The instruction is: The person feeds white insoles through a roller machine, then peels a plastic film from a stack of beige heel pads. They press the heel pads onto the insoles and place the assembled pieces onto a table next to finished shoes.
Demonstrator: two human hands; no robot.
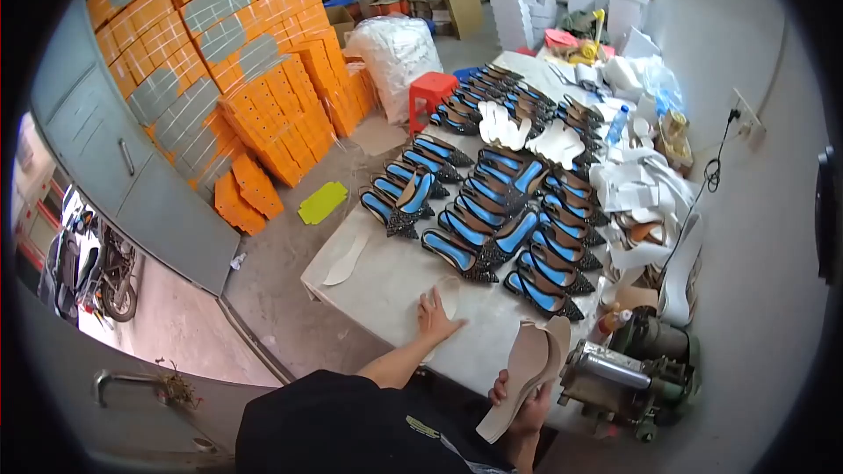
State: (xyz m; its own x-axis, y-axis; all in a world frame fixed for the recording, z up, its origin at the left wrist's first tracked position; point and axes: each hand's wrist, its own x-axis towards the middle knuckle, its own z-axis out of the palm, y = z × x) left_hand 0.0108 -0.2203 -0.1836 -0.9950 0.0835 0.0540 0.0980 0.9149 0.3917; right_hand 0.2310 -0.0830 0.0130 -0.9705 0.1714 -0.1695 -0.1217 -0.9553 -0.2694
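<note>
My right hand (527, 411) is wrapped round a small stack of beige insoles (525, 370), held tilted at the table's front edge. My left hand (433, 318) lies on the white table (379, 318) with its fingers spread. Its fingertips touch a pale insole (450, 291), whose outline blends into the tabletop. Another light insole (348, 260) lies by itself near the table's left edge. Beyond both hands stand rows of dark, glittery pointed slingback shoes (481, 230) with blue insides.
A green machine with a metal roller (619, 370) stands close at my right, beside a bottle (611, 323). White scraps (645, 189) crowd the wall side. White gloves (505, 125) lie among the shoes. A red stool (430, 92) and stacked orange boxes (272, 118) are beyond the table's left side.
</note>
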